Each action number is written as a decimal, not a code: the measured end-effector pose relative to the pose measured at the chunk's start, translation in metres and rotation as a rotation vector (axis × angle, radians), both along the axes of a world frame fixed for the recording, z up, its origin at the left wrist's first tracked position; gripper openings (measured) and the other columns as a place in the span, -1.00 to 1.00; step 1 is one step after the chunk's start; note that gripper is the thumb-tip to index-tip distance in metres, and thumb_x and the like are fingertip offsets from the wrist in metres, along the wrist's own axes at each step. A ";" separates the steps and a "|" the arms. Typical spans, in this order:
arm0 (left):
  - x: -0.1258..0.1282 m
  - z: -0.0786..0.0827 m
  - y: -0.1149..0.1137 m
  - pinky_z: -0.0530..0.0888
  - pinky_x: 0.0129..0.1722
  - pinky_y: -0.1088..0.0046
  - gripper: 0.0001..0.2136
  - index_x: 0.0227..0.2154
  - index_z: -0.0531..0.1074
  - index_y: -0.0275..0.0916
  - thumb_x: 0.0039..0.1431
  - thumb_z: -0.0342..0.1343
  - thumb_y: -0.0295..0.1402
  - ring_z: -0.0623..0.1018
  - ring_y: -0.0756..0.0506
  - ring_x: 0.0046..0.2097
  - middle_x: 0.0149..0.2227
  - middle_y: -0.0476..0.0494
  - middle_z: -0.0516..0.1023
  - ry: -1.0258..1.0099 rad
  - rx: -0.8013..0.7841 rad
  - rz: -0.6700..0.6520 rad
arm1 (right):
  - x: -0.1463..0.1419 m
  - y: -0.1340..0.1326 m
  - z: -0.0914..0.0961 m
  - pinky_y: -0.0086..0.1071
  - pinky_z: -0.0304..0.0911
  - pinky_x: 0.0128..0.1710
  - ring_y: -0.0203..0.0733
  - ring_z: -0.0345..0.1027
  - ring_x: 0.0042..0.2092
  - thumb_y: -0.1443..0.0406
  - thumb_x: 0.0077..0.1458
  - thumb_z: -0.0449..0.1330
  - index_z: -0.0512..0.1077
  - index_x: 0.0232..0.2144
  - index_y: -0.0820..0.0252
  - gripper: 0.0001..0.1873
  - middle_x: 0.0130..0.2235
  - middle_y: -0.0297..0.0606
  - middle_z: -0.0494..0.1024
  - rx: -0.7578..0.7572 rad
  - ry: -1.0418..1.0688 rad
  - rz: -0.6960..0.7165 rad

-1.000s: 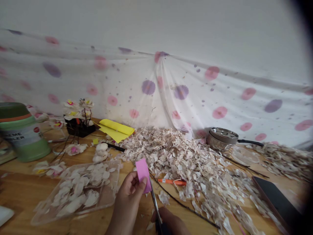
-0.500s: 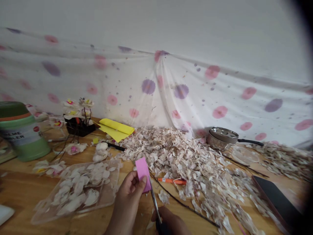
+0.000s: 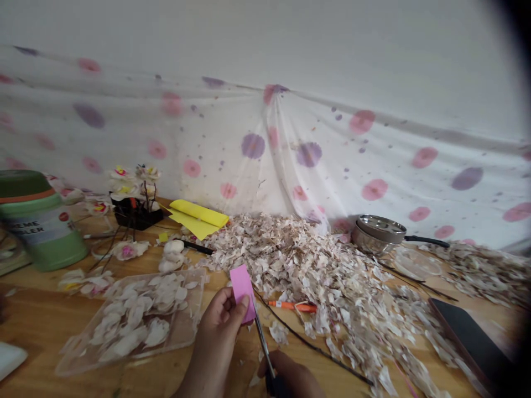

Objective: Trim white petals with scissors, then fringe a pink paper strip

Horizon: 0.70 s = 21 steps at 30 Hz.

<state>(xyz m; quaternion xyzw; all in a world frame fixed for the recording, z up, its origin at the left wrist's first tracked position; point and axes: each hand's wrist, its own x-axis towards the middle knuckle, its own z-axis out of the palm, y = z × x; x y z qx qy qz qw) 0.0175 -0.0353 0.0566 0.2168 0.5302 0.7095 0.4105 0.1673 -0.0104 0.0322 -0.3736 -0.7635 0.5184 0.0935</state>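
Note:
My left hand [image 3: 226, 318] pinches a small pink paper strip [image 3: 241, 284] between thumb and fingers, low in the middle of the view. From below, my right hand [image 3: 292, 376] grips a pair of scissors [image 3: 264, 344] with dark handles. The blades point up and lie along the right edge of the strip; whether they are parted I cannot make out. Just left of my hands a clear plastic tray [image 3: 188, 326] holds many white petals [image 3: 133, 309]. An orange pen-like tool [image 3: 296, 305] and a thin dark twig [image 3: 315, 348] lie to the right of the strip.
A big heap of pale dried flakes [image 3: 290, 249] spreads across the table. Behind it stand a metal pan [image 3: 379, 232] and yellow paper [image 3: 199, 215]. Artificial flowers in a black pot [image 3: 136, 213] and a green tumbler [image 3: 45, 226] are left; a phone [image 3: 470, 337] lies right.
The whole view has shifted very slightly. My hands, the pink strip and the scissors keep nearly the same position relative to each other.

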 end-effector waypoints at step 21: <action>0.004 0.001 0.000 0.44 -0.29 0.44 -0.68 -0.36 0.47 -0.23 -0.16 0.39 -0.22 0.51 -0.07 -0.32 -0.39 -0.03 0.57 -0.232 0.049 -0.038 | -0.002 -0.002 0.008 -0.39 -0.02 -0.52 -0.21 0.11 -0.49 -0.51 -0.38 -0.16 0.23 -0.44 0.12 -0.11 -0.56 -0.39 0.18 0.052 -0.077 -0.005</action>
